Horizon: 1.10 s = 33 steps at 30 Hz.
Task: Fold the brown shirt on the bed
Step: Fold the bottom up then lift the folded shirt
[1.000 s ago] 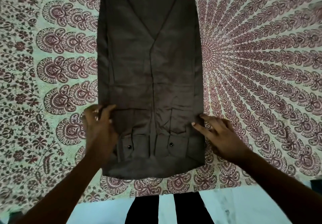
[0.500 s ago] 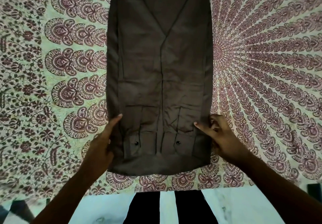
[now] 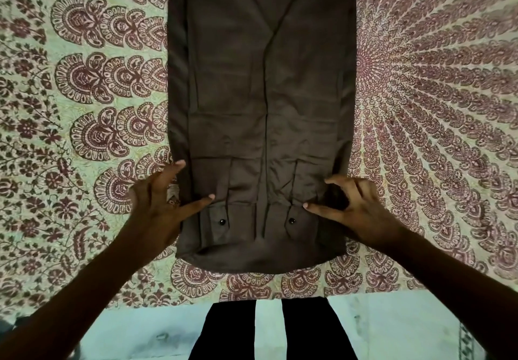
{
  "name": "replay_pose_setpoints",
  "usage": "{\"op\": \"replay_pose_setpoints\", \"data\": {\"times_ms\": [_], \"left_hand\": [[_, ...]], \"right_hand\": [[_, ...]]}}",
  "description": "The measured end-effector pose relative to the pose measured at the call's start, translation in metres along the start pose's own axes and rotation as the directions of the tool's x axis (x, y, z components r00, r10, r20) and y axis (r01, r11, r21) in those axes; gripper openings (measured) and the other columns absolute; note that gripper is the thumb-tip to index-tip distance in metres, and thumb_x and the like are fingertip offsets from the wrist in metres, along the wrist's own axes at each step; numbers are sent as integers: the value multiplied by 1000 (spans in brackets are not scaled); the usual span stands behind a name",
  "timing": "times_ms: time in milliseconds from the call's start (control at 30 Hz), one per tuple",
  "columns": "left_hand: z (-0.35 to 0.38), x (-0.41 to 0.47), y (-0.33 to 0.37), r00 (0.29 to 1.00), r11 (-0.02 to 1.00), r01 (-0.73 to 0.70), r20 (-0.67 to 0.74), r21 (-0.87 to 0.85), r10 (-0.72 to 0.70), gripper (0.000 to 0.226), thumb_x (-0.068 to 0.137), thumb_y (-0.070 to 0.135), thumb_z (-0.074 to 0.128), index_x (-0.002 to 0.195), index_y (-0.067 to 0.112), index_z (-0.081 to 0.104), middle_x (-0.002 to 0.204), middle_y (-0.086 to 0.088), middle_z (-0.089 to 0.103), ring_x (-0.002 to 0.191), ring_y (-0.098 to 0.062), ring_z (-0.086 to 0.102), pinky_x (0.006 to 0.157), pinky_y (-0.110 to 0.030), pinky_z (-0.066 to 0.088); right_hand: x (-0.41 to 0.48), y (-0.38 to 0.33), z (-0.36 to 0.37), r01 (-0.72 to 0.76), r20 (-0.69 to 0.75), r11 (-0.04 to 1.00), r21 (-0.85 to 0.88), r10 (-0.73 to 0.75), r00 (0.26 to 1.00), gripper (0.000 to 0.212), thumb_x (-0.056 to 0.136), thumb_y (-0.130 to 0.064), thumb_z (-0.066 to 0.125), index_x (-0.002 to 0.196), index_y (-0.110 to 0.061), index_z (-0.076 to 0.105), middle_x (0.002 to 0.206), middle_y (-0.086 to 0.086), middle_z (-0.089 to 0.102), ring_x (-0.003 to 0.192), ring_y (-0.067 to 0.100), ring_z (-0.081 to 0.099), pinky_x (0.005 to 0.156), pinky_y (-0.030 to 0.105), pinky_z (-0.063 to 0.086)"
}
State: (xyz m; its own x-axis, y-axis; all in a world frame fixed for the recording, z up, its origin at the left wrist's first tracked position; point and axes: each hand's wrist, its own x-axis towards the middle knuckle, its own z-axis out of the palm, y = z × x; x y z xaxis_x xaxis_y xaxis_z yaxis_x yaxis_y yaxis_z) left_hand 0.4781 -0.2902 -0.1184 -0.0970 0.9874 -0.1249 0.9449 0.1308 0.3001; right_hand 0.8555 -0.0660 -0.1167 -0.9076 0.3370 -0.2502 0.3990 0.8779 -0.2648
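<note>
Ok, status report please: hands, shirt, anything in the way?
Left hand, right hand pinching shirt edges. Shirt flat on bedsheet, sides folded in. Nothing blocking.

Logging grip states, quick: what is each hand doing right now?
Left hand: pinching the brown shirt at its left edge.
Right hand: pinching its right edge.

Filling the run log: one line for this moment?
stage: mid-fold | brown cotton shirt: narrow strip on patterned bedsheet | left hand, right hand: pinching its side edges

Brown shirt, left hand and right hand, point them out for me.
brown shirt (image 3: pixel 260 93): head view, middle of the folded front.
left hand (image 3: pixel 157 208): head view, back of the hand.
right hand (image 3: pixel 361 211): head view, back of the hand.
</note>
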Motion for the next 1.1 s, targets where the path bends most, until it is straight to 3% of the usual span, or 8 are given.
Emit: {"op": "replay_pose_setpoints", "data": {"times_ms": [67, 233, 467, 567, 667, 800, 933, 1100], "left_hand": [[2, 3, -8, 991, 991, -127, 53, 30, 126, 64, 79, 14, 62, 136, 42, 64, 163, -23, 26, 129, -54, 50, 95, -60, 38], [-11, 32, 4, 987, 971, -57, 131, -233, 89, 33, 71, 23, 74, 98, 40, 79, 160, -11, 40, 136, -43, 47, 102, -63, 34], [-35, 105, -24, 994, 665, -27, -87, -746, -58, 18, 82, 10, 76, 100, 7, 76, 147, -6, 57, 137, -27, 56, 107, -33, 51], [-50, 143, -36, 962, 476, 147, 14, -867, -271, 21, 81, 13, 79, 94, 29, 82, 129, 21, 68, 133, -16, 60, 109, -34, 52], [-55, 180, -43, 912, 525, 321, 106, -789, -397, 66, 88, -20, 61, 97, 42, 82, 92, 31, 75, 92, 10, 69, 93, -23, 58], [-43, 221, -56, 778, 383, 512, 226, -769, -587, 16, 98, 7, 68, 90, 20, 76, 74, 10, 76, 86, -20, 74, 72, -24, 53], [-38, 239, -60, 727, 390, 538, 177, -747, -664, 8, 98, 22, 71, 102, 28, 69, 108, -15, 74, 102, -32, 69, 89, -40, 53], [-38, 244, -57, 707, 347, 508, 152, -788, -691, 10, 100, 24, 69, 110, 22, 71, 113, -9, 75, 108, -29, 69, 99, -44, 54]], "right_hand": [[3, -5, 1, -10, -31, 999, 34, 11, 999, 74, 73, -18, 88, 139, -42, 62, 150, 17, 38, 120, 42, 41, 91, 54, 41], [15, -29, 2, -119, -141, 956, 268, 161, 977, 37, 80, -28, 83, 116, -35, 77, 147, 5, 51, 123, 38, 42, 89, 52, 38], [55, -21, -46, -136, -273, 683, 718, 456, 847, 21, 93, -31, 68, 108, -20, 79, 123, -7, 71, 122, 18, 62, 103, 33, 49], [83, -3, -64, -135, -243, 539, 832, 572, 784, 41, 89, 0, 69, 110, -35, 75, 103, -19, 75, 97, 5, 71, 83, 23, 57], [121, 24, -75, -286, -188, 491, 822, 710, 679, 41, 88, 11, 56, 103, -23, 72, 80, -6, 72, 72, 10, 66, 59, 30, 51], [173, 63, -75, -364, -158, 419, 831, 808, 568, 20, 94, -24, 65, 104, -8, 72, 85, 8, 72, 78, 28, 66, 66, 29, 48], [203, 85, -66, -407, -131, 368, 836, 855, 502, 20, 98, -28, 72, 105, -9, 71, 92, 8, 73, 87, 28, 68, 73, 30, 51], [211, 87, -62, -393, -194, 363, 845, 892, 408, 31, 101, -40, 65, 95, -9, 68, 83, 7, 71, 77, 23, 65, 70, 34, 49]]}}
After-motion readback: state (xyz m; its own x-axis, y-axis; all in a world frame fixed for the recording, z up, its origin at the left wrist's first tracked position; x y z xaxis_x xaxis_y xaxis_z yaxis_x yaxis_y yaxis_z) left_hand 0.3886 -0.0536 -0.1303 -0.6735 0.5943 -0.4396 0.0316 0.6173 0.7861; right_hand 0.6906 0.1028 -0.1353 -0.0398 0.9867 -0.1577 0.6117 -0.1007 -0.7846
